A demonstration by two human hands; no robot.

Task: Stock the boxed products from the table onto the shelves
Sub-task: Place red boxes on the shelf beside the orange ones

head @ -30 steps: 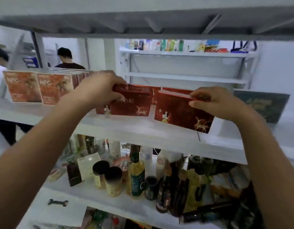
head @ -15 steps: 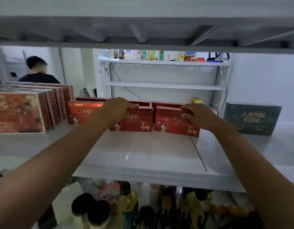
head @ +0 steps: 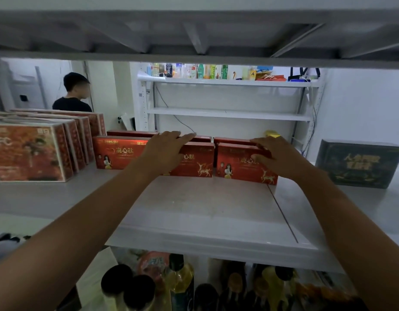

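Note:
Three red boxes stand in a front row on the grey shelf [head: 194, 205]: a left red box [head: 120, 151], a middle red box [head: 199, 163] and a right red box [head: 236, 168]. More red boxes [head: 131, 133] stand behind them. My left hand [head: 164, 151] lies over the middle box, palm against its front and fingers stretched flat across its top. My right hand [head: 279, 157] grips the right box, fingers on top and thumb on the front face. Both boxes rest upright on the shelf.
A row of orange NFC boxes [head: 30, 151] fills the shelf's left end. A dark green box [head: 360, 163] stands at the right. The upper shelf's underside [head: 194, 34] hangs low overhead. Bottles and jars [head: 180, 281] crowd the shelf below. A person [head: 74, 93] stands behind.
Both hands carried the two red boxes from the shelf's front edge back into the row and set them down. My left fingers have flattened over the middle box's top.

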